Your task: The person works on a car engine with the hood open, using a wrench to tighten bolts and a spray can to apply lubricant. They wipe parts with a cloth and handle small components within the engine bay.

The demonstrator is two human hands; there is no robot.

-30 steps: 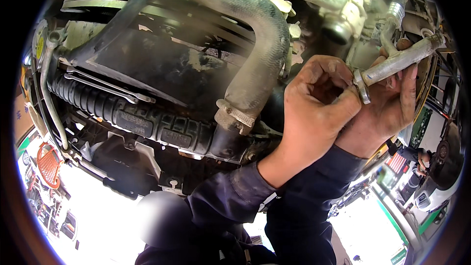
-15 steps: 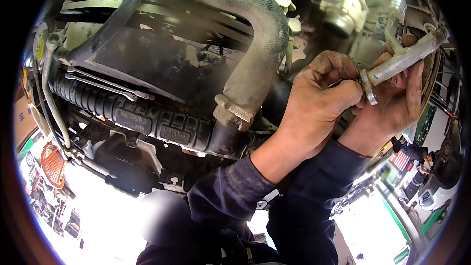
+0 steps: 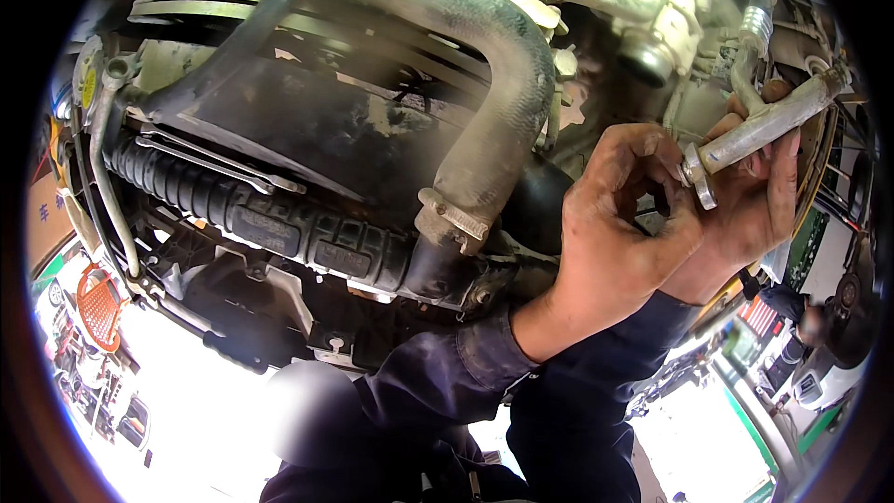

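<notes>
A grey metal pipe point(image 3: 768, 126) slants down toward the left at the upper right. Its lower end carries a fitting point(image 3: 693, 166), a short rounded metal piece with a flat tab. My right hand point(image 3: 745, 214) is behind the pipe, its fingers wrapped round it from below and partly hidden. Curled into a ring, the thumb and forefinger of my left hand point(image 3: 624, 224) close at the pipe's end, with the fingertips against the fitting. Both hands look smudged with dirt, and dark sleeves cover the forearms.
A thick grey hose point(image 3: 503, 65) bends down to a clamp point(image 3: 452, 219) left of my hands. Two wrenches point(image 3: 219, 163) lie beside the black ribbed duct point(image 3: 168, 177). An orange plastic basket point(image 3: 98, 303) is at far left. Another person point(image 3: 792, 335) is at far right.
My left hand has shifted slightly right and down, its thumb and forefinger now rounded with a gap inside. More of the fitting shows. The right hand stays on the pipe.
</notes>
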